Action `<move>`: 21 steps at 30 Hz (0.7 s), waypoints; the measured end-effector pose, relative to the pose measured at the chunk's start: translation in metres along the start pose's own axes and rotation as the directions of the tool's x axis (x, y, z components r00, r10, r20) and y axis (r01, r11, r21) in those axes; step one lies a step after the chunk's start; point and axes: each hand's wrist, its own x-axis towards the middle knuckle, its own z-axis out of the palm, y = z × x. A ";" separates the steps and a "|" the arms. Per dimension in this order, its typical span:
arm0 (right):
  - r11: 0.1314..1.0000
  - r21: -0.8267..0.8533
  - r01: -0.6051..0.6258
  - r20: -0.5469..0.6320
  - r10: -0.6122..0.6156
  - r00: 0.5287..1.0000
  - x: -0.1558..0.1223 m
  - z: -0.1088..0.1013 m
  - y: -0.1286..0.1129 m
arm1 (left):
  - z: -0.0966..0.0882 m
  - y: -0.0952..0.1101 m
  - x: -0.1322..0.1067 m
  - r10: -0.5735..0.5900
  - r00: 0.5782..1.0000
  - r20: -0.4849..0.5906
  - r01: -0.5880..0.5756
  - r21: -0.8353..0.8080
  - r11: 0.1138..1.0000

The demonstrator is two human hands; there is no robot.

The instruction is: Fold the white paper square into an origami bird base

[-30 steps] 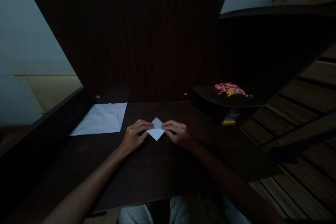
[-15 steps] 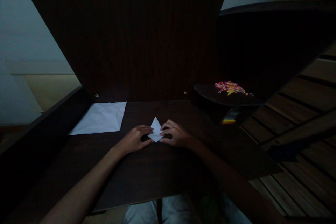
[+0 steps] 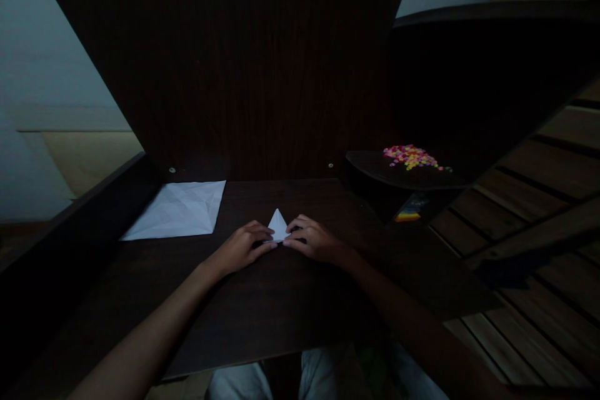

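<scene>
Left hand [image 3: 241, 249] and right hand [image 3: 313, 239] both pinch a small white folded paper [image 3: 278, 226], its triangular tip pointing away.

Small white folded paper [image 3: 278, 227], triangular, flat on desk.

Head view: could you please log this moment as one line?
left hand: fingers on folded white paper | right hand: fingers on paper | paper: on desk | creased sheet: far left

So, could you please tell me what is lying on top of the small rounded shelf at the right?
A heap of small pink and yellow pieces lies on the shelf. Its rear part is too dark to see.
</scene>
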 end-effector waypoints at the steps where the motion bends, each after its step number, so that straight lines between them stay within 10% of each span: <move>1: 1.000 0.009 -0.015 -0.005 0.015 1.000 0.001 0.000 -0.001 | 0.000 0.001 0.001 -0.012 1.000 -0.012 0.012 -0.026 1.000; 11: 0.967 0.148 -0.206 -0.142 0.227 0.963 0.009 0.015 0.001 | 0.012 -0.008 0.004 -0.146 0.978 -0.147 0.125 -0.142 0.982; 21: 0.990 0.004 -0.140 -0.132 0.140 0.981 0.008 0.021 0.005 | 0.017 -0.011 0.008 -0.143 0.985 -0.096 0.141 -0.026 0.990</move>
